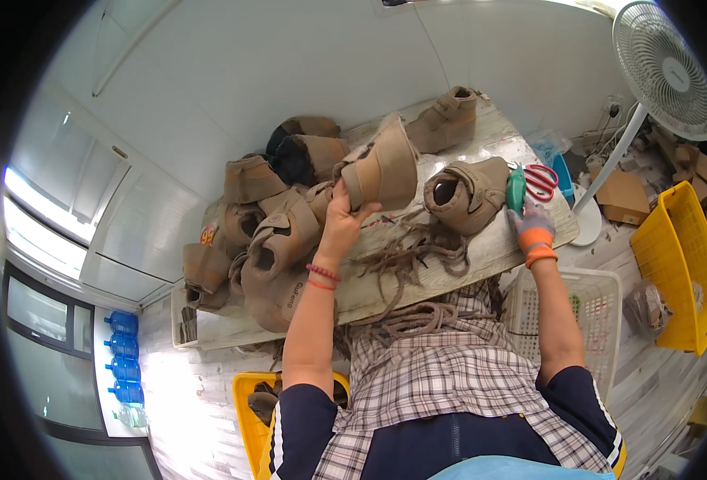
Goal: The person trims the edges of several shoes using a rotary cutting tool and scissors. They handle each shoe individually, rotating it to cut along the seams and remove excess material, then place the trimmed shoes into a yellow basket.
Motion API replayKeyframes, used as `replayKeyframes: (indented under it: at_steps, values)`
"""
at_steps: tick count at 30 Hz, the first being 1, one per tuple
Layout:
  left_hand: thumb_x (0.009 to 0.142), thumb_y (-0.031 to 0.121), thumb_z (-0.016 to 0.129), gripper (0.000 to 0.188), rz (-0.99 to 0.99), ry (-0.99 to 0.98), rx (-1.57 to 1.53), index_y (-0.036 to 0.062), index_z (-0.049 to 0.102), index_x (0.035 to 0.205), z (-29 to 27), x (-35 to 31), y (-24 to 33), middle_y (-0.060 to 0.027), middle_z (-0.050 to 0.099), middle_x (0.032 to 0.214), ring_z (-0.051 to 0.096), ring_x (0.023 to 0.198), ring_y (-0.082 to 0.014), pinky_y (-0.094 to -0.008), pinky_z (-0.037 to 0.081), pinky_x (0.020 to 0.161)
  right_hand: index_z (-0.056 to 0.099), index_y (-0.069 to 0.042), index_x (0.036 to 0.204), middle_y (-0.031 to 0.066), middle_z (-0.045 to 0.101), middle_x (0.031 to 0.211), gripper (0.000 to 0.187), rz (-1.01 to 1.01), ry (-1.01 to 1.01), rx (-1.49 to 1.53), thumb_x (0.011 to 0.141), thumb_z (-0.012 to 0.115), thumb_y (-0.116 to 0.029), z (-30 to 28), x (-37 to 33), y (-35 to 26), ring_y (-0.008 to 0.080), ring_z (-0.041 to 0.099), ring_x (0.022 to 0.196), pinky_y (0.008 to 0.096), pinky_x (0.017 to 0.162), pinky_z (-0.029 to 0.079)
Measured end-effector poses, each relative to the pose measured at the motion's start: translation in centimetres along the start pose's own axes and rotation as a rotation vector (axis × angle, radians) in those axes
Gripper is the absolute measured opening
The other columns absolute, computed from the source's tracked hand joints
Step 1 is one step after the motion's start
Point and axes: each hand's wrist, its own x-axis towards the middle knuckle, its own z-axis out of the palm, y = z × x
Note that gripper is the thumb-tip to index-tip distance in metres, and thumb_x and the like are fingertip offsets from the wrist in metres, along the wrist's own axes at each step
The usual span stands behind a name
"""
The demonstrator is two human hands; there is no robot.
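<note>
Raised over the table's middle, a tan shoe upper (379,172) is gripped by my left hand (342,220), which wears a red bead bracelet. At the table's right end my right hand (533,220), in a grey and orange glove, is closed round a green tool (516,190) whose working end I cannot make out. Red-handled scissors (541,182) lie just beyond it. Another tan shoe upper (469,194) with a strap stands left of the green tool. Brown laces (417,252) lie tangled in front of it.
Several shoe uppers (277,232) pile up on the table's left, and one upper (448,120) stands at the back. A white crate (605,304) stands below right, a yellow crate (245,416) below left. A fan (669,72) and yellow bins (681,264) are far right.
</note>
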Motion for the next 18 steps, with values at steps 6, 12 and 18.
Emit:
replayKeyframes:
  at_steps: [6, 12, 18]
  values:
    - [0.082, 0.004, 0.069, 0.036, -0.194, 0.023, -0.203, -0.0006, 0.057, 0.115, 0.1, -2.7, 0.4, -0.0051, 0.065, 0.109, 0.058, 0.097, -0.0120, -0.0273, 0.044, 0.088, 0.063, -0.010, 0.109, 0.0100, 0.063, 0.099, 0.032, -0.215, 0.173, 0.991, 0.081, 0.068, -0.027, -7.1, -3.4, -8.4, 0.0290, 0.059, 0.092, 0.0413, 0.080, 0.046]
    - [0.082, 0.002, 0.066, 0.029, -0.294, 0.385, -0.834, -0.0026, 0.061, 0.110, -0.7, -4.1, 0.0, -0.0071, 0.065, 0.106, 0.061, 0.094, -0.0163, -0.0279, 0.048, 0.084, 0.062, -0.008, 0.108, 0.0096, 0.062, 0.108, 0.039, -0.566, 0.019, 0.446, 0.079, 0.069, -0.033, -3.7, -8.8, -11.5, 0.0278, 0.055, 0.104, 0.0390, 0.086, 0.043]
    - [0.076, 0.011, 0.071, 0.040, -0.086, 0.162, -0.070, -0.0050, 0.058, 0.109, 1.0, 1.1, -2.8, -0.0196, 0.058, 0.109, 0.052, 0.104, -0.0292, -0.0351, 0.041, 0.090, 0.050, -0.004, 0.125, 0.0150, 0.053, 0.124, 0.067, -0.530, -0.124, 0.287, 0.075, 0.069, -0.044, 0.3, -12.7, -13.7, 0.0319, 0.049, 0.114, 0.0417, 0.095, 0.038]
